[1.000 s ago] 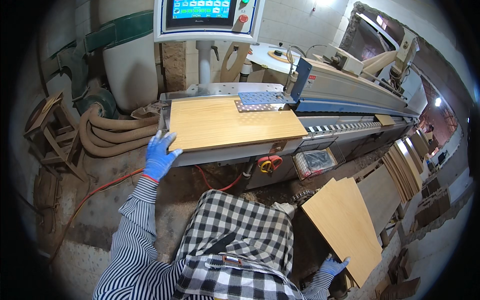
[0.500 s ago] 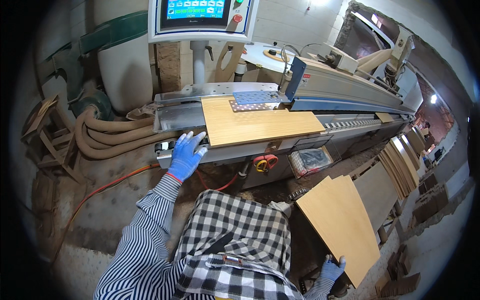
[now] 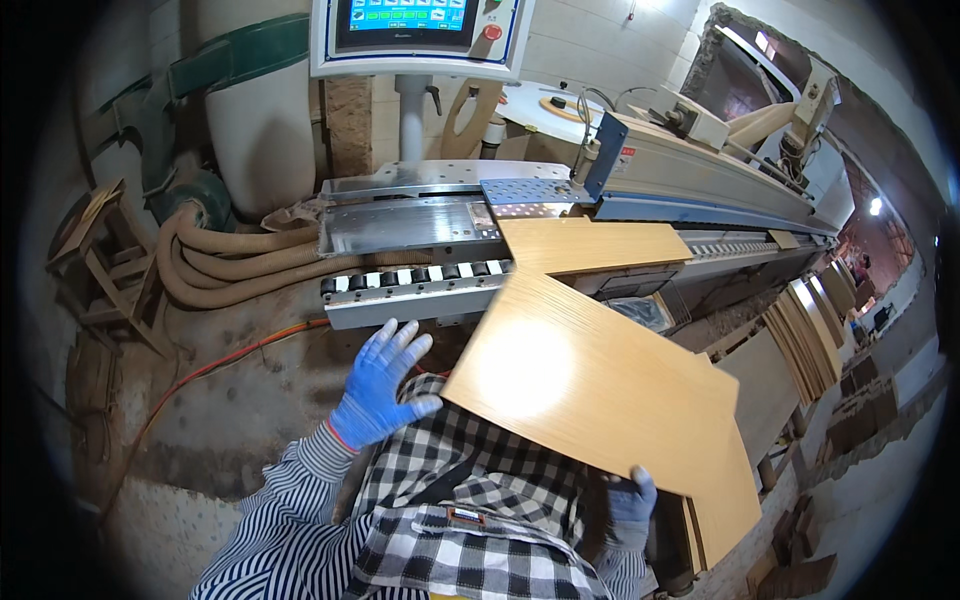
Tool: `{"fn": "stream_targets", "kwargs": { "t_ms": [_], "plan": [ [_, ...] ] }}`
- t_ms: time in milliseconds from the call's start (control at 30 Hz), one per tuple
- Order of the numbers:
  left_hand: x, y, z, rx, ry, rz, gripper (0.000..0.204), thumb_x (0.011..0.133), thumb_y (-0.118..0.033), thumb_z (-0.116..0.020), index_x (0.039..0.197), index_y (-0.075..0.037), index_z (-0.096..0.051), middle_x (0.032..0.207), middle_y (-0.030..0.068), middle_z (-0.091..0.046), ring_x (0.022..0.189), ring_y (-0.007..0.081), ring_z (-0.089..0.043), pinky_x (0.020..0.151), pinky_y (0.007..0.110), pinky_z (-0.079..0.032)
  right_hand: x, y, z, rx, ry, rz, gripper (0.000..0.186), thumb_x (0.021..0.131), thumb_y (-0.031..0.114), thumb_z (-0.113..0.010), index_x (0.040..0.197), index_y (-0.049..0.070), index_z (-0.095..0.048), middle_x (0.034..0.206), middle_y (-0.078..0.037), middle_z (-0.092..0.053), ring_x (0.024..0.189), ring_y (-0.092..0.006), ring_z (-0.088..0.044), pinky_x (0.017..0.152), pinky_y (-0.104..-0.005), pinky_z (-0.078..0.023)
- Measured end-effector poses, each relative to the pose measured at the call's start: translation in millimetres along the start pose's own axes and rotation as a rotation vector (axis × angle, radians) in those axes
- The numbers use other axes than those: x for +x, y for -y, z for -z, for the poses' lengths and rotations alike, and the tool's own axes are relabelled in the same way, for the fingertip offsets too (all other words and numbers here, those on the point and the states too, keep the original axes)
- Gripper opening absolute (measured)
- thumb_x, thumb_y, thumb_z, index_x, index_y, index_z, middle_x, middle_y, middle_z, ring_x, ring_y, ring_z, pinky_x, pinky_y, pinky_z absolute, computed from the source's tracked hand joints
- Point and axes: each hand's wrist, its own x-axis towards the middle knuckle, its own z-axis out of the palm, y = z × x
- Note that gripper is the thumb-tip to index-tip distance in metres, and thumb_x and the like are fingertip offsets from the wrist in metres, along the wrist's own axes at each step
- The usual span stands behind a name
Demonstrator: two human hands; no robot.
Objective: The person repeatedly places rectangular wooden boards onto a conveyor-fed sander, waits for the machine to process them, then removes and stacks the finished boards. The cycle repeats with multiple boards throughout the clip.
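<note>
A light wood-grain panel (image 3: 600, 370) is raised in front of me and tilted, with a bright glare on its face. My right hand (image 3: 630, 500), in a blue-coated glove, grips its near edge; the fingers underneath are hidden. My left hand (image 3: 385, 385), gloved alike, is open with fingers spread. Its thumb is close to the panel's left corner. Behind, a second wood-grain panel (image 3: 600, 245) lies on the machine bed, under the blue perforated plate (image 3: 530, 191). More panels (image 3: 738, 505) show beneath the raised one at the lower right.
The long machine has a roller rail (image 3: 420, 278) at its near left and a control screen (image 3: 405, 22) above. Ribbed hoses (image 3: 185, 270) and a wooden stool (image 3: 105, 265) stand left. An orange cable (image 3: 225, 365) crosses the floor. Stacked boards (image 3: 805, 335) are at right.
My right hand has lifted a panel from the stack and swung it up and left. My left hand has come off the machine's edge. The panel on the bed has moved right.
</note>
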Motion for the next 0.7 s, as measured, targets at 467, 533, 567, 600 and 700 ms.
{"fn": "stream_targets", "kwargs": {
  "t_ms": [467,533,567,600,700],
  "plan": [
    [-42.0,54.2,41.0,0.52,-0.183,0.274,0.065,0.078,-0.054,-0.067,0.122,-0.007,-0.059,0.133,0.0214,-0.049,0.129,0.0404,-0.039,0.108,0.052,-0.026,128.8,-110.6,-192.6,-0.009,0.366,-0.59,0.024,0.088,0.017,-0.063,0.105,0.001,-0.058,0.088,-0.012,-0.065,0.079,-0.0205,-0.064,0.077,-0.0367,-0.056],
    [-33.6,60.9,46.8,0.544,-0.214,0.3,0.064,0.076,-0.051,-0.07,0.122,-0.008,-0.059,0.131,0.0204,-0.052,0.126,0.0395,-0.042,0.105,0.049,-0.03,135.5,-116.4,-206.6,0.057,0.372,-0.587,0.033,0.088,0.017,-0.063,0.114,-0.001,-0.053,0.1,-0.015,-0.064,0.084,-0.0235,-0.065,0.079,-0.0379,-0.057],
    [-29.9,66.6,46.7,0.556,-0.214,0.314,0.064,0.076,-0.051,-0.07,0.122,-0.008,-0.059,0.131,0.0204,-0.052,0.126,0.0393,-0.042,0.106,0.049,-0.03,134.0,-115.2,-214.6,0.057,0.33,-0.586,0.036,0.089,0.018,-0.062,0.118,-0.001,-0.051,0.104,-0.016,-0.063,0.086,-0.0251,-0.065,0.081,-0.039,-0.056],
    [-25.7,74.6,43.5,0.568,-0.214,0.325,0.064,0.076,-0.051,-0.07,0.122,-0.009,-0.059,0.131,0.0203,-0.052,0.126,0.0391,-0.043,0.106,0.048,-0.03,135.5,-116.4,-213.0,0.077,0.371,-0.567,0.04,0.09,0.018,-0.061,0.122,-0.002,-0.049,0.106,-0.016,-0.063,0.088,-0.0259,-0.065,0.083,-0.0393,-0.055],
    [-5.5,88.2,40.9,0.595,-0.205,0.352,0.06,0.078,-0.047,-0.069,0.123,-0.009,-0.059,0.133,0.0189,-0.05,0.128,0.0356,-0.042,0.105,0.047,-0.033,144.7,-111.2,-188.3,0.023,0.494,-0.449,0.052,0.093,0.02,-0.057,0.135,-0.003,-0.04,0.115,-0.019,-0.061,0.1,-0.0287,-0.062,0.091,-0.0406,-0.051]
  ]
}}
